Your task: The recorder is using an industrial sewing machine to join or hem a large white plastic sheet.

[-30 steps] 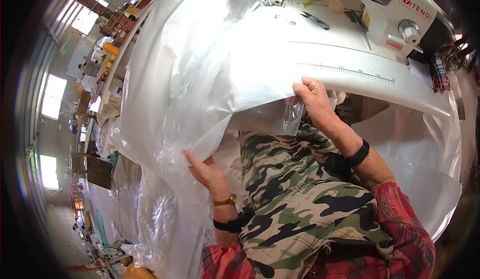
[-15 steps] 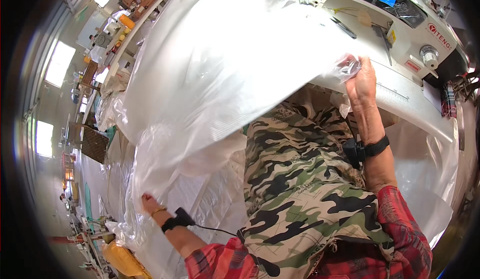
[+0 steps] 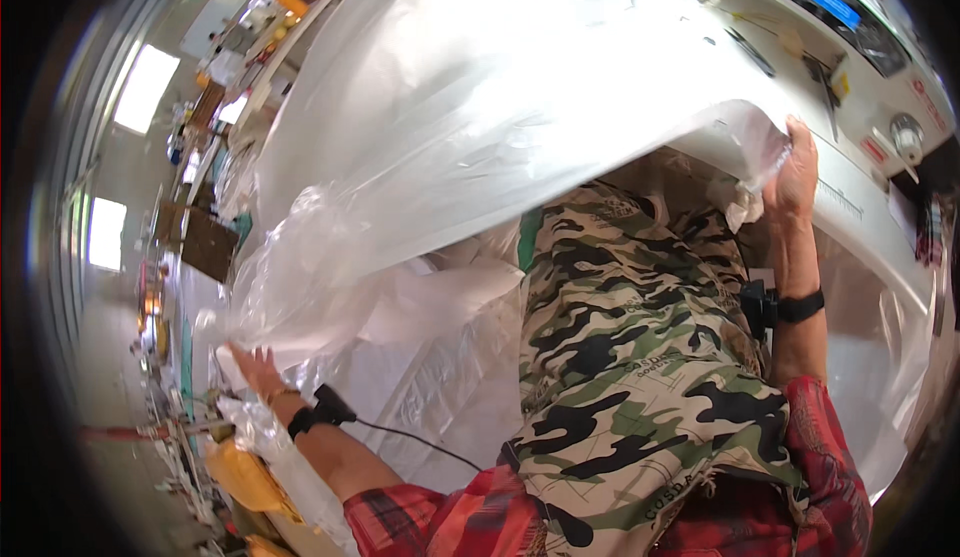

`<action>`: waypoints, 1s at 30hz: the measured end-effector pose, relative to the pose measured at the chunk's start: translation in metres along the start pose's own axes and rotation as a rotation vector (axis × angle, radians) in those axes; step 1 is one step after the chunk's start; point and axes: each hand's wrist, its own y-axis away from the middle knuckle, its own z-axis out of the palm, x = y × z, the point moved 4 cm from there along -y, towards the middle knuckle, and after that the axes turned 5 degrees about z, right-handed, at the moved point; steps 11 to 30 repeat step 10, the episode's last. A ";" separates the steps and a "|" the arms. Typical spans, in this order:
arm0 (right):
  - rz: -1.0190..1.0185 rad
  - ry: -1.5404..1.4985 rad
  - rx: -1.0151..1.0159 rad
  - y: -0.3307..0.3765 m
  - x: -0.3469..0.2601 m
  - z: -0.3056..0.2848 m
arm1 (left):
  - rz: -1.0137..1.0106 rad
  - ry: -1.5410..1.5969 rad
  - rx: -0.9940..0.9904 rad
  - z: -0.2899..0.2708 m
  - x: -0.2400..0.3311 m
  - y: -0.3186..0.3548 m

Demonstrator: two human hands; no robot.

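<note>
A large white, translucent plastic sheet (image 3: 440, 177) stretches from the machine bed down to my left side. At the right, my right hand (image 3: 795, 187) is closed on the sheet's near edge, which bunches at the fingers. Far out to the lower left, my left hand (image 3: 258, 372) has its fingers stretched out and apart against the hanging edge of the sheet. A white sewing machine (image 3: 885, 87) with a lit blue display stands beyond my right hand. Dark tweezers (image 3: 750, 52) lie on its bed; the sheet hides most of the needle area.
Camouflage-patterned fabric (image 3: 640, 357) covers my lap. More clear plastic (image 3: 430, 377) lies heaped to its left, and another sheet hangs under the table at the right. A cluttered bench (image 3: 270, 77) runs along the left. Yellow material (image 3: 250, 477) sits at the lower left.
My right hand has moved right with the sheet's edge. My left hand has moved left and slightly up, its fingers spreading from a closed grip. The scene has shifted rightward in view.
</note>
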 end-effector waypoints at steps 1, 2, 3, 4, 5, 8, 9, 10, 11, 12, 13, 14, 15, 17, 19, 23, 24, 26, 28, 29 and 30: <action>-0.034 0.049 0.014 0.001 -0.011 -0.013 | -0.045 -0.025 0.027 0.089 -0.029 0.025; 0.020 0.023 -0.042 -0.002 0.004 0.000 | 0.272 -0.281 -0.050 0.010 -0.013 0.025; 0.034 0.050 -0.069 -0.002 0.015 0.008 | 0.348 -0.469 0.006 -0.017 -0.022 0.044; 0.060 0.048 -0.105 0.001 0.020 0.017 | 0.403 -0.640 0.041 -0.010 -0.039 0.067; -0.016 0.111 -0.031 0.002 0.001 -0.007 | 0.297 -0.459 0.084 0.126 -0.074 0.119; 0.037 0.078 -0.113 -0.007 0.005 -0.013 | -0.163 0.224 0.113 0.188 -0.082 0.208; 0.087 0.038 -0.177 -0.006 0.006 -0.006 | -0.315 0.413 0.195 0.201 -0.077 0.233; 0.137 -0.001 -0.240 -0.003 0.004 0.003 | -0.310 0.411 0.229 0.187 -0.074 0.240; 0.137 -0.001 -0.240 -0.003 0.004 0.003 | -0.310 0.411 0.229 0.187 -0.074 0.240; 0.137 -0.001 -0.240 -0.003 0.004 0.003 | -0.310 0.411 0.229 0.187 -0.074 0.240; 0.137 -0.001 -0.240 -0.003 0.004 0.003 | -0.310 0.411 0.229 0.187 -0.074 0.240; 0.137 -0.001 -0.240 -0.003 0.004 0.003 | -0.310 0.411 0.229 0.187 -0.074 0.240; 0.137 -0.001 -0.240 -0.003 0.004 0.003 | -0.310 0.411 0.229 0.187 -0.074 0.240; 0.137 -0.001 -0.240 -0.003 0.004 0.003 | -0.310 0.411 0.229 0.187 -0.074 0.240; 0.137 -0.001 -0.240 -0.003 0.004 0.003 | -0.310 0.411 0.229 0.187 -0.074 0.240; 0.137 -0.001 -0.240 -0.003 0.004 0.003 | -0.310 0.411 0.229 0.187 -0.074 0.240; 0.137 -0.001 -0.240 -0.003 0.004 0.003 | -0.310 0.411 0.229 0.187 -0.074 0.240; 0.137 -0.001 -0.240 -0.003 0.004 0.003 | -0.310 0.411 0.229 0.187 -0.074 0.240; 0.137 -0.001 -0.240 -0.003 0.004 0.003 | -0.310 0.411 0.229 0.187 -0.074 0.240; 0.137 -0.001 -0.240 -0.003 0.004 0.003 | -0.310 0.411 0.229 0.187 -0.074 0.240; 0.137 -0.001 -0.240 -0.003 0.004 0.003 | -0.310 0.411 0.229 0.187 -0.074 0.240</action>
